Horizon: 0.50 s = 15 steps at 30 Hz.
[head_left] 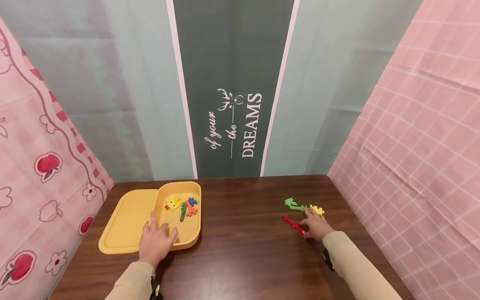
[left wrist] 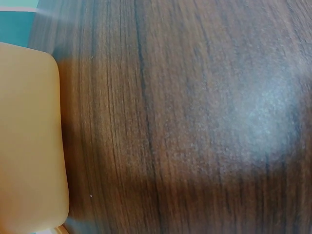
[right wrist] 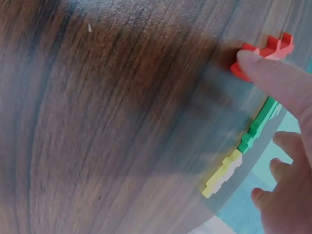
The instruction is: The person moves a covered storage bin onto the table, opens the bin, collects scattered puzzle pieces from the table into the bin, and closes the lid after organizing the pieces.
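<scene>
On the table's right side, my right hand [head_left: 316, 225] reaches over a few jigsaw pieces with its fingers spread. Its thumb is at the near end of a long red puzzle piece [head_left: 294, 226], seen also as the red piece [right wrist: 278, 48] in the right wrist view. Just past the fingers lie a yellow puzzle piece [head_left: 318, 209], a long green piece [head_left: 298, 208] and a notched green piece [head_left: 290, 202]. My left hand [head_left: 155, 246], fingers apart, is over the near left rim of a yellow box [head_left: 198, 208]; whether it touches is unclear.
Inside the box lie a yellow animal-head piece [head_left: 173, 203], a green piece [head_left: 183, 211], a coral piece [head_left: 191, 209] and a blue piece [head_left: 193, 201]. A flat yellow lid [head_left: 127, 221] lies left of the box. Cloth curtains [head_left: 420, 166] border the brown table [head_left: 240, 250].
</scene>
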### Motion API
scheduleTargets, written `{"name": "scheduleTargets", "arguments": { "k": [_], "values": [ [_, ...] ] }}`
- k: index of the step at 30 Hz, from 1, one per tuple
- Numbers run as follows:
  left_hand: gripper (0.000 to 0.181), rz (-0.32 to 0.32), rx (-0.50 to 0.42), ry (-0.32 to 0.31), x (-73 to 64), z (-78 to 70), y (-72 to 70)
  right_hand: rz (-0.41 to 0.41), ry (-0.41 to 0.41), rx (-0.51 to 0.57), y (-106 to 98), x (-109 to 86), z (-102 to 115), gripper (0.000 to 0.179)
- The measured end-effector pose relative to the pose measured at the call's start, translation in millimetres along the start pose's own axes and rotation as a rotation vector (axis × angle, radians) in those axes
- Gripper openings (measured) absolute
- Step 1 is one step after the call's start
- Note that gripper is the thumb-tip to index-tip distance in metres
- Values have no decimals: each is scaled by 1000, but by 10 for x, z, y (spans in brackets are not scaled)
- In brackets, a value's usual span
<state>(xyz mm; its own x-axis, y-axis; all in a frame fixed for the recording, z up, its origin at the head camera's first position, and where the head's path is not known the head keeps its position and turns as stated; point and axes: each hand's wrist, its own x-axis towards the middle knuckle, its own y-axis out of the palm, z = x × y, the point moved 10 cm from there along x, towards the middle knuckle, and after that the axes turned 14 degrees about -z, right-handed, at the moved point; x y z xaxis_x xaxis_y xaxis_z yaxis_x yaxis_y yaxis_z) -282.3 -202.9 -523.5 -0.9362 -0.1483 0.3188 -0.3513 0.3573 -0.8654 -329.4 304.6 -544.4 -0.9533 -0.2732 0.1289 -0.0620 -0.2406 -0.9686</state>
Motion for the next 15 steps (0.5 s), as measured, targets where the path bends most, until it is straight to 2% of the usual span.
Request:
{"name": "scheduleTargets", "arguments": {
  "k": [4,8,11,13,15],
  "values": [
    [57,-28,-2,12,11,-10,-29,-59,-48,12,-24,44,75,15],
    [56,-21,1,12,1,-14,-17,-43,-60,21,2,65,163,25],
    [58,-7,2,14,-6,-24,11,-42,-30,6,13,85,186,22],
    [58,-7,2,14,-4,-27,14,-48,-21,-22,18,112,209,34],
    [58,-9,9,14,-3,-22,13,-41,-30,-50,37,145,247,59]
  ]
}}
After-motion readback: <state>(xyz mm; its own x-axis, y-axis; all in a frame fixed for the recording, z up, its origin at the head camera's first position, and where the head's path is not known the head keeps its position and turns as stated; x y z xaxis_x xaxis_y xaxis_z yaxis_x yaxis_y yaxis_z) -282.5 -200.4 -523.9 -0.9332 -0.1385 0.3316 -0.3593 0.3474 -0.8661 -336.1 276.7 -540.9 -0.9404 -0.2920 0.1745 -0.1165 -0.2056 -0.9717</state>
